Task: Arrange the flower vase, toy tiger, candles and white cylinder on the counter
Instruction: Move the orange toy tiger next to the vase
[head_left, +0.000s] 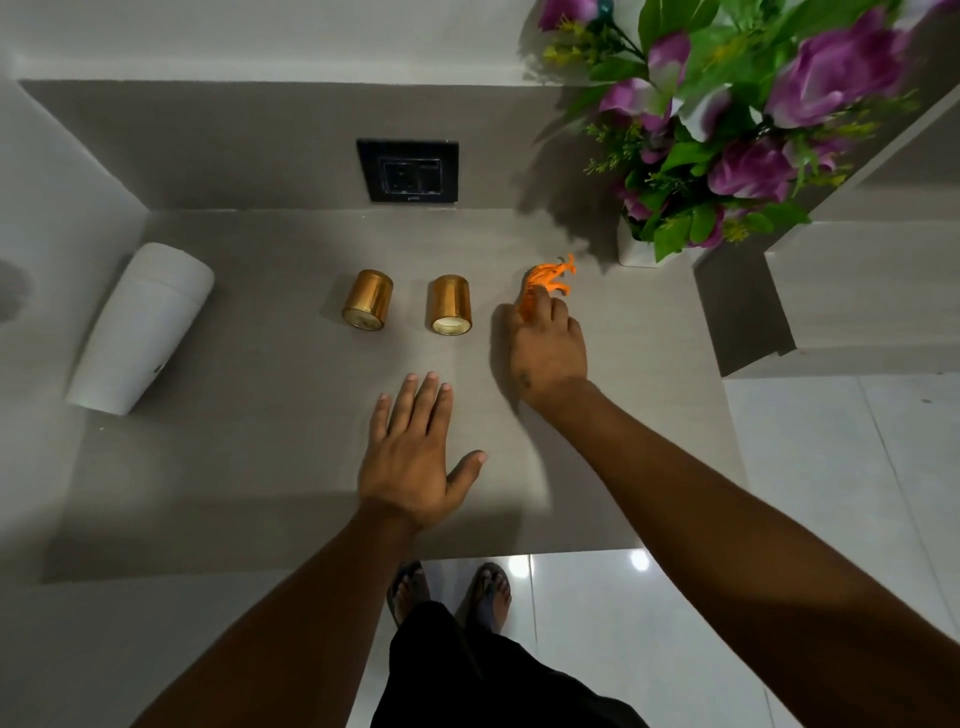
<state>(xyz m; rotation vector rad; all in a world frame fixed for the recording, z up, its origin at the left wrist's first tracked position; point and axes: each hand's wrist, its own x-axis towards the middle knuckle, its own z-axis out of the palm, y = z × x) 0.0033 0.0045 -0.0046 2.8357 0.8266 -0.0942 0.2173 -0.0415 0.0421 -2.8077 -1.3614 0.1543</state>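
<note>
Fingers (543, 306) of right hand (550, 358) pinch toy tiger (548, 278); left hand (415, 457) flat, splayed on grey counter (260, 457); glossy tile floor (831, 493).

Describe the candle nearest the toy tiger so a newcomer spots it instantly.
Start at the black wall socket and drop to the counter. Two gold candles stand there; take the right candle, beside the orange toy tiger. Its open end shows pale wax.

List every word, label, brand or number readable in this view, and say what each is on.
None can be read.
Black wall socket plate: a small pale brand mark near its lower edge, too small to read.
White cylinder: a small dark mark near its lower side, too blurred to read.
Two gold candles, toy tiger, flower vase: no text visible.
</note>
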